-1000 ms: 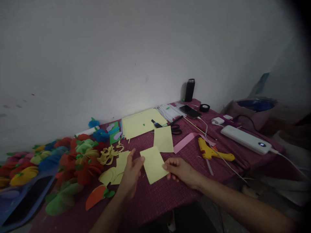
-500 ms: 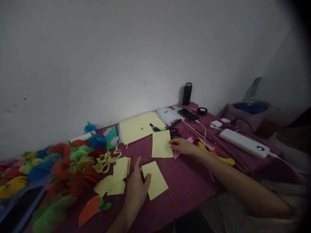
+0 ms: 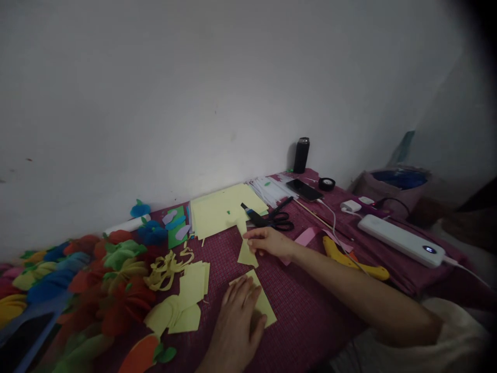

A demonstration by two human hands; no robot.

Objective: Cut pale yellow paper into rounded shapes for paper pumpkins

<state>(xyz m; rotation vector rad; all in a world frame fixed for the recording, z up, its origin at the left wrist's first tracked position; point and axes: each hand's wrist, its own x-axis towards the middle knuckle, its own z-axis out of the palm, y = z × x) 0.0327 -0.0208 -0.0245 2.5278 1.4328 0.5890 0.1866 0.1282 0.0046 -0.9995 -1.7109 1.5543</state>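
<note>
My right hand pinches a pale yellow sheet of paper, which is tilted and seen narrow above the table. My left hand lies flat, fingers stretched, over another yellow paper rectangle on the maroon cloth. Left of that hand rest a stack of cut yellow papers, rounded yellow pieces and curled yellow trimmings. Black scissors and a blue-black cutter lie just beyond my right hand.
Large yellow sheets lie at the back. Colourful paper fruit shapes crowd the left. To the right are a phone, a tape roll, a white power bank with cables and a yellow-handled tool. A black bottle stands by the wall.
My right hand has moved left with its yellow sheet, which has turned from face-on to narrow. My left hand has shifted right and flattened onto the lower yellow rectangle.
</note>
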